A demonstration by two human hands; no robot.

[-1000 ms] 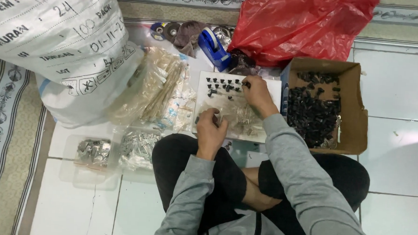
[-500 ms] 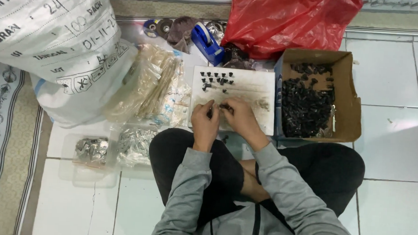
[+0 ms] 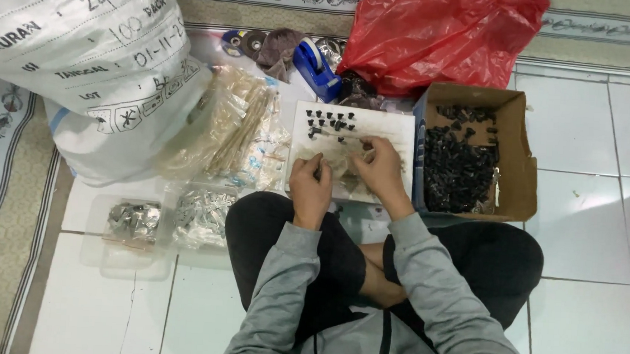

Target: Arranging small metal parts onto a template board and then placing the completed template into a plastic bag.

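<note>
- Both hands meet over the white board (image 3: 375, 123): left hand (image 3: 310, 184) and right hand (image 3: 380, 166) pinch a small clear plastic bag (image 3: 344, 160), fingers curled shut on it; what's inside is too small to tell.
- Small black parts (image 3: 329, 120) sit in rows on the board's far end.
- Cardboard box (image 3: 517, 159) of black pieces just right of the board.
- Red plastic bag (image 3: 445, 33) behind; big white sack (image 3: 84, 50) at left, cut off by the frame.

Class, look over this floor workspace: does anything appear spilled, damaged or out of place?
Nothing stands out. The small black parts sit in rows on the white board, the rest stay inside the cardboard box, and both hands, left hand and right hand, work over the board.
</note>
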